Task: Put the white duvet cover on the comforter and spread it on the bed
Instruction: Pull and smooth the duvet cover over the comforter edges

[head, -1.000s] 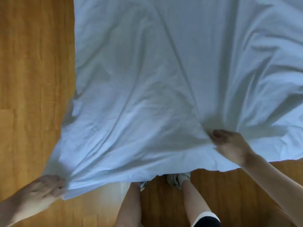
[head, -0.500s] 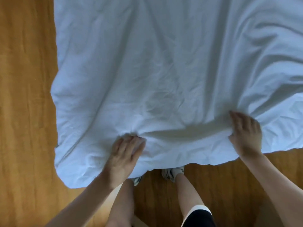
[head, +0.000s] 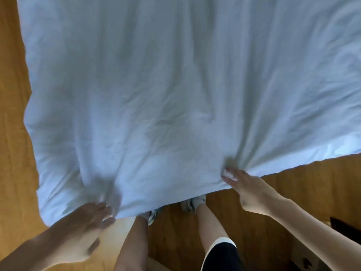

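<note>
A wooden floor [head: 13,133] in a warm orange-brown, its grain running away from the viewer, filled the left side of the view, left of the left hand. The same floor [head: 312,182] showed to the right of the right hand and stretched off to the right edge. Soft, even light lay over it, with a paler glossy patch [head: 115,237] just right of the left hand. Low in the right corner, below the right forearm, sat a dark shape [head: 336,222] too cropped to identify.
</note>
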Available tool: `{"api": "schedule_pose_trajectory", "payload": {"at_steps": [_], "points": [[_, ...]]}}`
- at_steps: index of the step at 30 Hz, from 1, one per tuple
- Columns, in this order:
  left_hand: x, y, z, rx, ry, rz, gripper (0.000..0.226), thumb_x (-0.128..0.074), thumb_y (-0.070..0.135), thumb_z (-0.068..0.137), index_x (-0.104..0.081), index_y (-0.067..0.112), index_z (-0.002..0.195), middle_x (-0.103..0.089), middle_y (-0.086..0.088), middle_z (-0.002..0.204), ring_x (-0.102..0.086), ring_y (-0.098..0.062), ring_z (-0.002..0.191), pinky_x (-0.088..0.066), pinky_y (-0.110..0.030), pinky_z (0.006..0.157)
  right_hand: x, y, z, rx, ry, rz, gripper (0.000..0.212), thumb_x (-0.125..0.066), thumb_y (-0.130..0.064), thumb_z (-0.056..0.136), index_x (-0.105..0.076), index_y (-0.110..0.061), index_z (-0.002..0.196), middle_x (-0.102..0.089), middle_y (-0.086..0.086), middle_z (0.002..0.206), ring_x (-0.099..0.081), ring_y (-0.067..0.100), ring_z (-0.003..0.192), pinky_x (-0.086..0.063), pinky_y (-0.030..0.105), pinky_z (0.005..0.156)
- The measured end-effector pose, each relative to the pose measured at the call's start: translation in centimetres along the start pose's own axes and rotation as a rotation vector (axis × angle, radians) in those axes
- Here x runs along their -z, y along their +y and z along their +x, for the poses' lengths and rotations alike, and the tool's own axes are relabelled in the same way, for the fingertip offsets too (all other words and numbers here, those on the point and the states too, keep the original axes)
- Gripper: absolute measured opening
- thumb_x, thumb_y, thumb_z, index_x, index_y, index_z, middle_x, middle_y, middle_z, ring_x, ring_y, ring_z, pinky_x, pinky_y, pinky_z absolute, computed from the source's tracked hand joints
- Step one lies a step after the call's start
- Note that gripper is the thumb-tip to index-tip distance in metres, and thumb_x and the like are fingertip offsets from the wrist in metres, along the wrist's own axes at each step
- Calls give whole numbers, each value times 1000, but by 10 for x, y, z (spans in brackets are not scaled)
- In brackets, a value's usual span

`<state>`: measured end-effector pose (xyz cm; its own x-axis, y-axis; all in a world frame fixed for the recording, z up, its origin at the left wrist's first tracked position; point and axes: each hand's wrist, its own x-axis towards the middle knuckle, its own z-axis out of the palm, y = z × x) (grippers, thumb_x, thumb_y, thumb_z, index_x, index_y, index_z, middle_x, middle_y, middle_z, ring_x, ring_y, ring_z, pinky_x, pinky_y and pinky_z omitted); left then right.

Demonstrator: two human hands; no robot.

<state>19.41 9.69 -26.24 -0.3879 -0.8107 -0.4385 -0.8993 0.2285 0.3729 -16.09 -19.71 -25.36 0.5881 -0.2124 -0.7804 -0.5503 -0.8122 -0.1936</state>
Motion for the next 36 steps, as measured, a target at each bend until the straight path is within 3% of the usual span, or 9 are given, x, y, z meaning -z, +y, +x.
{"api": "schedule_pose_trajectory", "payload": {"at_steps": [2,5,9,14,18,20,23,29,36], "points": [[10,18,27,5,110,-74,40,-57,26,59,-61,23,98,-64,5,83,-58,-13,75,-53,-25,60,-1,-7,5,25,34,82,61,-46,-4,85,-42,-21,144,-43,-2,145,-49,18,127,-49,31,97],[19,36,79,52,329,-97,34,-44,20,82,-63,18,109,-65,-4,106,-62,-20,93,-55,-31,74,0,-8,17,97,377,92,43,-63,-2,73,-66,-12,115,-67,4,108,-66,24,96,-59,33,73],[18,60,138,138,525,-9,44,-48,25,93,-53,12,134,-46,-22,144,-45,-34,132,-35,-48,111,-7,-18,40,68,779,149,46,-51,-20,93,-44,-12,138,-53,13,135,-49,29,124,-42,39,104],[-15,58,167,194,64,1,100,-80,38,64,-35,12,149,-20,-22,158,-19,-39,146,-16,-54,115,-45,-26,65,-190,368,-18,64,-5,-49,102,3,-12,153,13,17,160,0,32,148,-7,48,118],[15,68,174,237,-118,5,94,-69,53,77,-22,18,151,-11,-23,159,-10,-42,146,-14,-59,116,-20,-35,56,-207,149,57,66,-7,-50,100,22,-15,148,34,11,151,23,27,145,5,46,121],[49,73,174,271,-285,-8,77,-48,53,93,-12,23,154,3,-15,162,-1,-36,149,-10,-55,119,2,-38,41,-212,52,138,72,-27,-48,102,14,-18,153,26,9,157,19,25,147,0,45,121],[107,97,165,333,-322,-143,60,-40,43,99,-21,23,152,-31,-7,154,-34,-29,137,-32,-40,110,43,-57,0,-260,-39,374,63,-36,-44,102,-13,-19,155,-4,10,162,-7,27,149,-16,44,119],[194,164,114,374,-338,-257,48,-37,37,101,-34,22,147,-48,-4,143,-47,-22,128,-39,-32,102,75,-90,-130,-470,170,954,45,-39,-37,101,-40,-22,144,-52,6,141,-51,25,124,-43,36,100],[265,250,130,320,-317,-164,46,-38,40,100,-45,22,142,-51,-1,141,-52,-19,124,-41,-30,98,45,-48,-254,-650,204,1157,42,-44,-33,96,-52,-19,134,-58,6,134,-54,27,120,-43,36,100]]}}
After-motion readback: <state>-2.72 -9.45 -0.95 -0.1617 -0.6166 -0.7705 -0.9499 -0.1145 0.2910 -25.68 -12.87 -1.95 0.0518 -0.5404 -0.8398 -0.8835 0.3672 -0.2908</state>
